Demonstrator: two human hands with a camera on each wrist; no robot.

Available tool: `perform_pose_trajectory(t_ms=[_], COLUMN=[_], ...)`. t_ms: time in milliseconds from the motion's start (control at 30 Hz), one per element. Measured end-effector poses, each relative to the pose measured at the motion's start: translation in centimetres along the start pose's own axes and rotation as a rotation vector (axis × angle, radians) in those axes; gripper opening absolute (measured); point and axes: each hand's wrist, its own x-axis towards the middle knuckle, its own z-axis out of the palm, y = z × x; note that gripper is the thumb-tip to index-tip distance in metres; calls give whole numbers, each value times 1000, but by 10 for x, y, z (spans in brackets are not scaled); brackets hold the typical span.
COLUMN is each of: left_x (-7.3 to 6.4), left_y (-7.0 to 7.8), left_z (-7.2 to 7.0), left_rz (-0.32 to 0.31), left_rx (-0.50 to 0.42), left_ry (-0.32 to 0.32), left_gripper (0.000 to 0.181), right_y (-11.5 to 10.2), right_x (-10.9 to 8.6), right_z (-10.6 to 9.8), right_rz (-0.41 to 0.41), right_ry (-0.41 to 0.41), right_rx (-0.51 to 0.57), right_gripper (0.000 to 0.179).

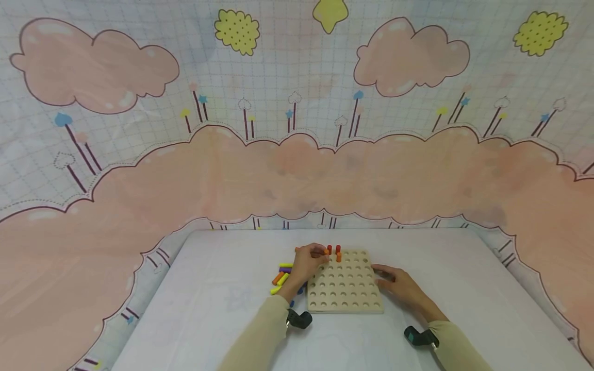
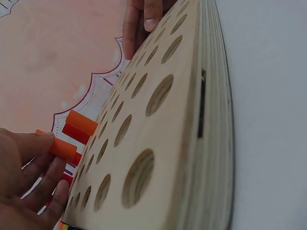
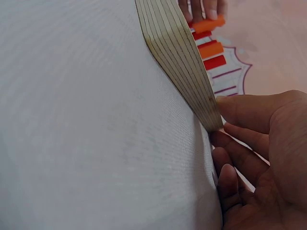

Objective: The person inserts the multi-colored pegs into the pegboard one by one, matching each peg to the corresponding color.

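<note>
White desk (image 1: 185,309): one wooden pegboard (image 1: 345,281); left hand (image 1: 306,264), pinching an orange peg (image 2: 60,146) at the board's far-left corner; right hand (image 1: 402,286), loosely spread, touching the board's right edge.

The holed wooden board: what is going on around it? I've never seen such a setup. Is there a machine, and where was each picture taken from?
No machine arm shows here: you see a person's left hand and right hand, both bare. The wide picture comes from a camera worn on the head; the two closer ones come from wrist cameras, one on each arm. On the white surface lies the wooden board, full of round holes. Red pegs and a standing orange peg rise near its far left corner. Loose pegs in several colours lie to its left. The left hand pinches a second orange peg; I cannot tell whether its end is in a hole. The right hand touches the board's right edge.
</note>
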Motion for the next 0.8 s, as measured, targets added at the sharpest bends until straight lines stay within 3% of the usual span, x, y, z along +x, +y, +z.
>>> perform_pose_trajectory(t_ms=[467,700,800], left_x=[7,8,9], left_y=[-2,-3,-3], left_z=[8,9,9], left_rz=[-23,27,17], left_rx=[19,49,67], left_ry=[-11,-5,-9], left_gripper=[17,16,16], right_y=[1,1,2], right_x=[1,0,1], right_z=[-2,-2,-1], right_rz=[6,-7,2], right_ry=[-7,-2,-1], right_rx=[7,8,9], right_gripper=[48,47,48])
